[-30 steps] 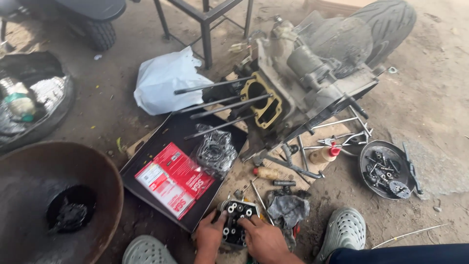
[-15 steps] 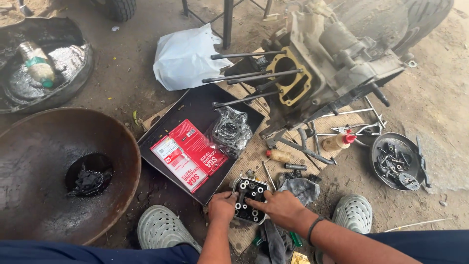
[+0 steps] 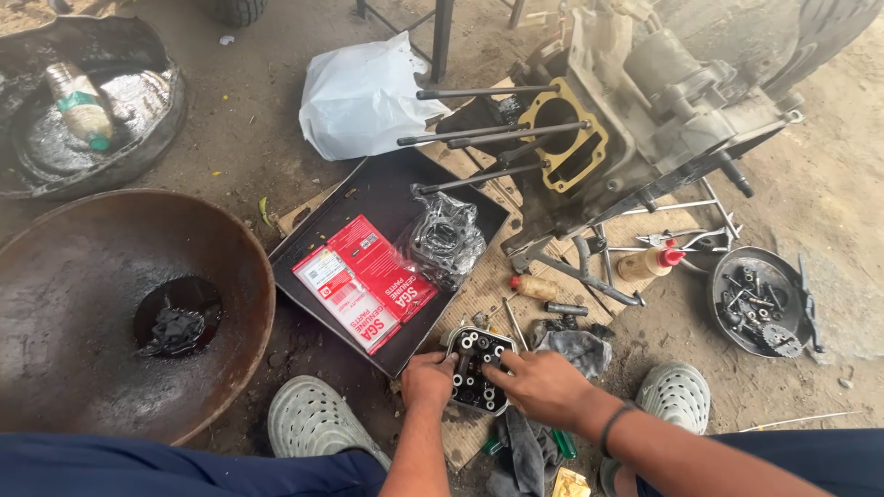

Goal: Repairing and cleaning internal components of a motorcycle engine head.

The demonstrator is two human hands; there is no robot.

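While the person is squatting on the dirt floor, both hands are gripping the cylinder head point(image 3: 476, 368), which is lying flat on a wooden board point(image 3: 488, 290) between the 2 clogs. Left hand point(image 3: 427, 379) is clasping its left edge; right hand point(image 3: 543, 385) is covering its right edge, fingers reaching across the top. Its long axis is running away from the body, toward the engine block point(image 3: 645, 120).
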